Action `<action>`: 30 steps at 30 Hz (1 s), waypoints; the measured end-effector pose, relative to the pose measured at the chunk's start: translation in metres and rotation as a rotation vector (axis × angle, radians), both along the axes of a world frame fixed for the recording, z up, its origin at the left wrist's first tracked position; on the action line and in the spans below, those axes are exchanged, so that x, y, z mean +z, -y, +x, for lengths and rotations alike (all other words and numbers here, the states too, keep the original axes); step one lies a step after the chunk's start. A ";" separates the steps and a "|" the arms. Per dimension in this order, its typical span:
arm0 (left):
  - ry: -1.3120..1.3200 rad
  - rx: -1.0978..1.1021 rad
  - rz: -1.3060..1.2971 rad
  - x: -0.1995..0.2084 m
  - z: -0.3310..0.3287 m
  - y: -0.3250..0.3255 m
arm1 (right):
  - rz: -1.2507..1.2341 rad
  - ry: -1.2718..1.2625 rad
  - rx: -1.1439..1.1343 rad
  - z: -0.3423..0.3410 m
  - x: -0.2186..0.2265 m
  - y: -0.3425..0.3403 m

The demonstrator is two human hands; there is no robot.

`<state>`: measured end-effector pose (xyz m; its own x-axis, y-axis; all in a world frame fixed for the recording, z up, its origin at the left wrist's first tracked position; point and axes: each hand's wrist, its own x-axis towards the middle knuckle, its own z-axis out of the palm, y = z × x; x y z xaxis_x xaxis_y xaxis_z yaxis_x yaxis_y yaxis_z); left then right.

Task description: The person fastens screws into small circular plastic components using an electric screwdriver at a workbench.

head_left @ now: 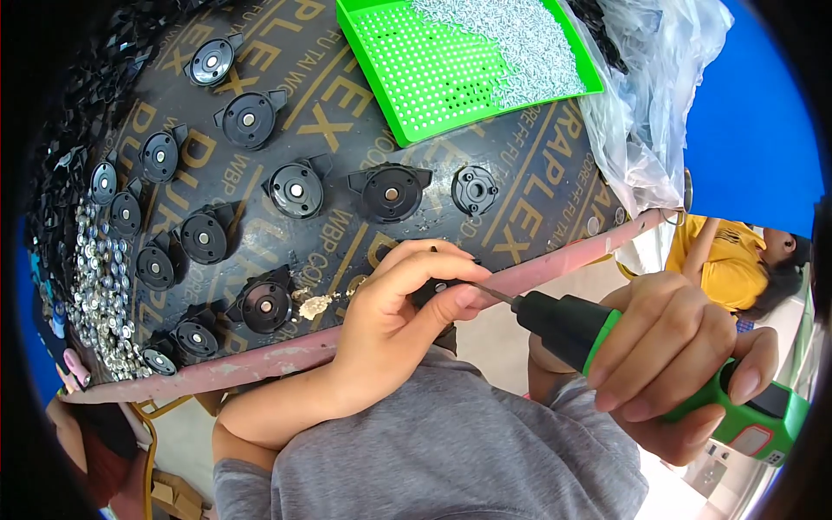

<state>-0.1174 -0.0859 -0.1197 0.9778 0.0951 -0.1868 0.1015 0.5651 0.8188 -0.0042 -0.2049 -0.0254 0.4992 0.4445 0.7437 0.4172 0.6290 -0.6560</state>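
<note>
Near the table's front edge, my left hand [390, 308] pinches a small black plastic part [426, 293], most of it hidden behind the fingers. In my right hand [672, 347] is a green and black electric screwdriver [559, 328], its thin bit pointing left. The bit's end reaches my left thumb and fingertips; whether it touches the part I cannot tell. Just beyond my left hand lie a black round part with two side tabs [392, 192] and a round black disc with holes [475, 190].
A green perforated tray [416, 87] with a heap of small silver screws [537, 52] stands at the back. Several black round parts [247, 120] are spread leftward, beside shiny metal pieces [102, 286] and a black plastic pile [74, 156]. Clear plastic bag [646, 95] at right; a person in yellow [719, 264] beyond.
</note>
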 end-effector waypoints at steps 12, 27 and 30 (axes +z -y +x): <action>-0.072 0.027 -0.303 0.000 0.000 -0.005 | 0.137 -0.052 -0.194 -0.014 0.008 0.001; -0.059 -0.032 -0.215 0.000 0.001 -0.006 | 0.233 -0.042 -0.145 -0.010 0.008 -0.004; -0.043 -0.026 -0.206 0.000 0.001 -0.005 | 0.201 -0.058 -0.118 -0.009 0.008 -0.004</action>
<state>-0.1163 -0.0813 -0.1194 0.9701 0.0250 -0.2414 0.1509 0.7171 0.6805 -0.0132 -0.2007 -0.0171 0.5831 0.2264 0.7802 0.4610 0.6986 -0.5472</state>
